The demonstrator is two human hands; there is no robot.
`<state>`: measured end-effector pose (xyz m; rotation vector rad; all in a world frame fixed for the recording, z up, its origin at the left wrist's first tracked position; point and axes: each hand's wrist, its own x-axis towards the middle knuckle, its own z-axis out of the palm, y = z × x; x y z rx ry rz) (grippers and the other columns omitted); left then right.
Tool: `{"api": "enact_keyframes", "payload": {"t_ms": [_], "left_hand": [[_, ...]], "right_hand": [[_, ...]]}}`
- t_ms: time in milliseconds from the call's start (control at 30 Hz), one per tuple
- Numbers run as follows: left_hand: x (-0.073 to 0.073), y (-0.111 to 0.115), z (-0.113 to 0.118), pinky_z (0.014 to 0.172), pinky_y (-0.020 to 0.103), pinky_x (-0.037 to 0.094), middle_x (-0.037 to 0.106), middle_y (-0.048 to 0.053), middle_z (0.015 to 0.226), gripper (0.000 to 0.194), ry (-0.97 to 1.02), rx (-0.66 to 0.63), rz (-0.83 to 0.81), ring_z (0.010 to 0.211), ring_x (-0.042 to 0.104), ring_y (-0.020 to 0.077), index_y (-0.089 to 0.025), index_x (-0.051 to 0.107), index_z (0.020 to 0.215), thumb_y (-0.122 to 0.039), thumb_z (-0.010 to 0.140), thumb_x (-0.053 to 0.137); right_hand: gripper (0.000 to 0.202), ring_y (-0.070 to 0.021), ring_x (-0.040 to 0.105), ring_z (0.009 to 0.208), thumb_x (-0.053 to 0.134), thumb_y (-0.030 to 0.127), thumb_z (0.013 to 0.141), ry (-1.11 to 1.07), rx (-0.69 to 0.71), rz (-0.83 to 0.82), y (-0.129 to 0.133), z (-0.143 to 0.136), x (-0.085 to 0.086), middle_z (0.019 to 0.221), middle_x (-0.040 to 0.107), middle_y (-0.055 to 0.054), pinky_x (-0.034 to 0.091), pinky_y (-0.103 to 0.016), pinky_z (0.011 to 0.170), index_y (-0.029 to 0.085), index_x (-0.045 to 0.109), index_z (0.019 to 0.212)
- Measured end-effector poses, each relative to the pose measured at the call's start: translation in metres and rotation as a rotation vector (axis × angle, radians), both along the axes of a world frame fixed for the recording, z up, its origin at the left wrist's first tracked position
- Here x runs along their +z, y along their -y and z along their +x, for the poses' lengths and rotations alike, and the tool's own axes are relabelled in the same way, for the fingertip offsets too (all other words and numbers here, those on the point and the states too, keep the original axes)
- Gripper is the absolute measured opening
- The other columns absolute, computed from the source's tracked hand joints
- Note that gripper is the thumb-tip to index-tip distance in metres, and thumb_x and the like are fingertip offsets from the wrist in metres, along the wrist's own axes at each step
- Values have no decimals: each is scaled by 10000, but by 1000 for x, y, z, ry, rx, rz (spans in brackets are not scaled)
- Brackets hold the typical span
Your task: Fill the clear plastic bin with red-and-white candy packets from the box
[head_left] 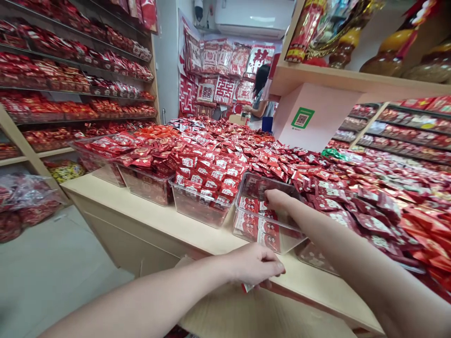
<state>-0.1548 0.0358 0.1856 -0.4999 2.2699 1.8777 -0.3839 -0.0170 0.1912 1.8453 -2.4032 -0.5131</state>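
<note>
My right hand [277, 199] reaches into a clear plastic bin [291, 241] at the counter's front. Its fingers are curled above the red-and-white packets [245, 223] lined up in the bin; whether something is in them is hidden. Lower down, in front of the counter edge, my left hand [254, 265] has its fingers closed. A corner of a small red-and-white packet [247, 288] pokes out beneath that hand, the remainder covered by the fingers. Just left of the right hand's bin stands another clear bin [200, 206], heaped with red packets [211, 173].
Heaps of red packets cover the wooden counter [134, 220] behind the bins. Shelves of red packets [70, 80] line the left wall. A white box with a QR code [302, 118] hangs under a wooden shelf [317, 75]. A person [260, 101] stands at the back.
</note>
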Motion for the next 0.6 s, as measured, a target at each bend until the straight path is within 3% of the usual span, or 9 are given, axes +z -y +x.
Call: {"api": "enact_keyframes", "payload": {"t_ms": [233, 467, 600], "left_hand": [[-4, -2, 5, 347, 152, 331, 542, -4, 630, 331, 48, -96, -103, 420, 435, 61, -198, 593, 914, -402, 697, 448], [-8, -1, 9, 493, 178, 398, 574, -13, 661, 317, -90, -189, -221, 469, 450, 55, -219, 609, 919, -382, 696, 455], [-9, 2, 10, 527, 189, 404, 574, -16, 658, 324, -101, -191, -256, 498, 470, 65, -223, 610, 926, -387, 696, 451]], "right_hand": [[268, -229, 574, 824, 565, 178, 617, -16, -8, -4, 1, -1, -12, 882, 625, -136, 423, -252, 648, 95, 609, 868], [274, -193, 576, 846, 388, 57, 729, -27, -15, -68, 0, 8, -9, 895, 622, -148, 408, -235, 712, 91, 614, 879], [263, -223, 576, 847, 385, 72, 740, -37, -31, -90, -2, 11, -8, 898, 615, -150, 426, -272, 686, 102, 594, 896]]}}
